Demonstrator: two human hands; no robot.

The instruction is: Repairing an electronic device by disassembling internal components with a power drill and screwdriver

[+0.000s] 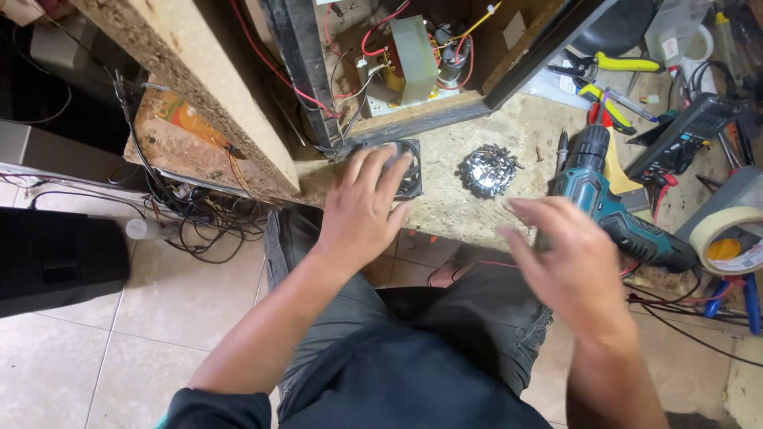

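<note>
Left hand (362, 208) grip spread flat on black fan (407, 168); right hand (574, 266) blurred, fingers apart, empty, near drill (616, 214); fan could slide off desk (477, 202) edge

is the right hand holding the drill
No, the right hand hovers blurred in front of the drill, which lies on the bench unheld.

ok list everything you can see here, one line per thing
fan: 1, black, bench edge, under left hand
shiny metal part: 1, silver, bench, right of fan
drill: 1, teal and black, bench, beside right hand
tape roll: 1, cream, bench right edge
pliers: 2, yellow-handled, back right
meter: 1, black, right
transformer: 1, pale green, inside open wooden box
wires: tangle, black, under bench left
left hand: flat on fan
right hand: blurred, open, near drill
</note>
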